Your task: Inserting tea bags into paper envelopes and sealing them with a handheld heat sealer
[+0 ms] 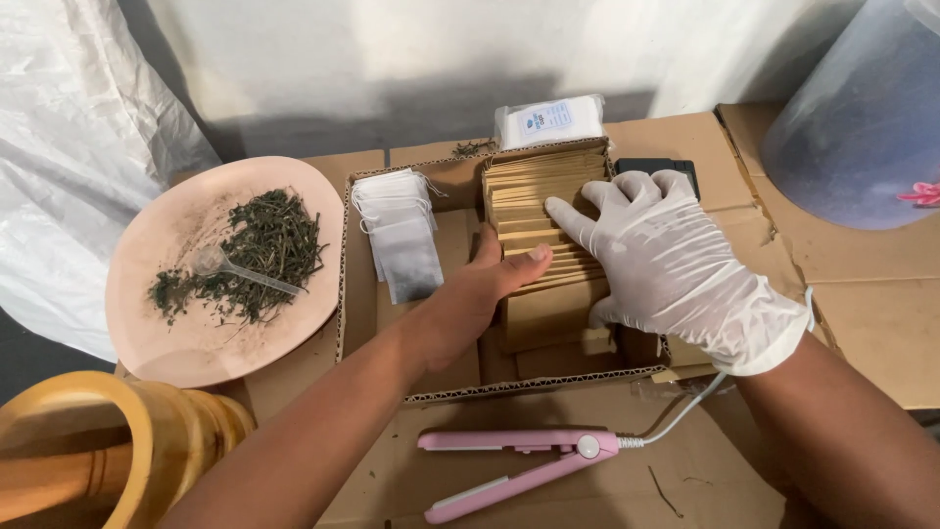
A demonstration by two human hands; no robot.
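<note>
Both hands, the gloved right hand (676,260) and bare left hand (480,294), rest open-fingered on thin, light, bendable brown envelopes (543,211) inside a cardboard box (460,387), gripping none; edges offer best hold.

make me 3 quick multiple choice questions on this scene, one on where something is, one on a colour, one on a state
1. Where do the dried leaves lie?
A. on the round plate
B. in the cardboard box
C. on the sealing tool

2. What colour is the sealing tool?
A. blue
B. pink
C. black

3. How is the sealing tool?
A. clamped shut
B. arms apart, open
C. held in a hand

Answers:
1 A, the leaves sit beside a small clear scoop on the plate.
2 B, both its arms are pink.
3 B, it lies untouched while the left hand and gloved right hand rest on the tan envelopes.
</note>
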